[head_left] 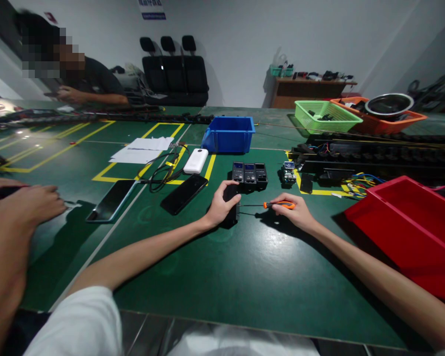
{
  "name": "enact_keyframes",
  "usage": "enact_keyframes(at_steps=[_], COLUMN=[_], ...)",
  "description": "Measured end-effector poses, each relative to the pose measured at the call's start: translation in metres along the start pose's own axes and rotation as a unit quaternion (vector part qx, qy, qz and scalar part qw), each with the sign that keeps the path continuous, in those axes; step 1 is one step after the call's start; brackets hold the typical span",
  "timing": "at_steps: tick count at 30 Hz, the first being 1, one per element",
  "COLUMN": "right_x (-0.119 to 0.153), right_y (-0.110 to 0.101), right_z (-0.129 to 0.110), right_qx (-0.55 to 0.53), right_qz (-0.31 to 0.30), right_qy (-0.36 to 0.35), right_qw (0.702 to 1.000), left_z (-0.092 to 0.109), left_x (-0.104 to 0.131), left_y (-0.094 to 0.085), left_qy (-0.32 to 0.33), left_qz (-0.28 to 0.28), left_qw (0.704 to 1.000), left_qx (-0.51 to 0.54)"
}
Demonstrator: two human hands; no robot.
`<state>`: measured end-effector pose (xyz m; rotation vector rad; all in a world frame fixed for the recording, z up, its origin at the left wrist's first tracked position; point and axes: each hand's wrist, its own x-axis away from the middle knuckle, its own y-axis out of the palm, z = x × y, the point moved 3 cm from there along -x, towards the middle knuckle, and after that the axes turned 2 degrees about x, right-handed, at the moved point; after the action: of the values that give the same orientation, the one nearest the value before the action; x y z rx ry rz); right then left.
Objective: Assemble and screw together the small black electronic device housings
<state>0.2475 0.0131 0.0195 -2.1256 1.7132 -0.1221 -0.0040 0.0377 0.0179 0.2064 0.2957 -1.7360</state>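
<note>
My left hand [222, 203] is closed round a black module [231, 212] on the green table, its thumb and fingers gripping the upper part. In my right hand [294, 211] is an orange-handled screwdriver [280, 204], held level with its thin shaft pointing left to the module's right side. Whether the tip touches the module is too small to tell. Just beyond my left hand, several black modules [249, 173] stand joined in a row. A small device with a clear top [289, 173] sits to their right, beside a small black piece [306, 183].
A blue bin [232, 135], a white power bank [196, 161], two phones [184, 194] [113, 200], and papers [143, 150] lie ahead and left. A red bin [411, 232] is at right, near wires [359, 184]. Another person's hands [29, 207] are at far left; a person [92, 79] sits opposite.
</note>
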Motion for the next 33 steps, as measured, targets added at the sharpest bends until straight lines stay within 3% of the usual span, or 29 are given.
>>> enact_keyframes(at_steps=[6,12,21,33], right_x=[-0.0015,-0.0007,-0.0007,0.0015], right_y=[0.0016,0.0029,0.0013,0.0011], right_z=[-0.0015,0.0004,-0.0008,-0.0032], right_qx=[-0.060,-0.007,0.027,0.021], right_qz=[-0.033,-0.032,-0.021,-0.012], right_qy=[0.032,0.047,0.005,-0.001], right_qw=[0.997,0.998,0.999,1.000], left_z=[0.0004,0.0013,0.0034,0.0031], left_x=[-0.0006,-0.0017,-0.0005,-0.0003], left_y=[-0.0023,-0.0032,-0.0020,-0.0018], left_qy=[0.026,0.041,0.041,0.034], left_qz=[0.015,0.025,0.013,0.012], left_qw=[0.998,0.996,0.997,0.998], left_qx=[-0.047,-0.071,-0.064,-0.059])
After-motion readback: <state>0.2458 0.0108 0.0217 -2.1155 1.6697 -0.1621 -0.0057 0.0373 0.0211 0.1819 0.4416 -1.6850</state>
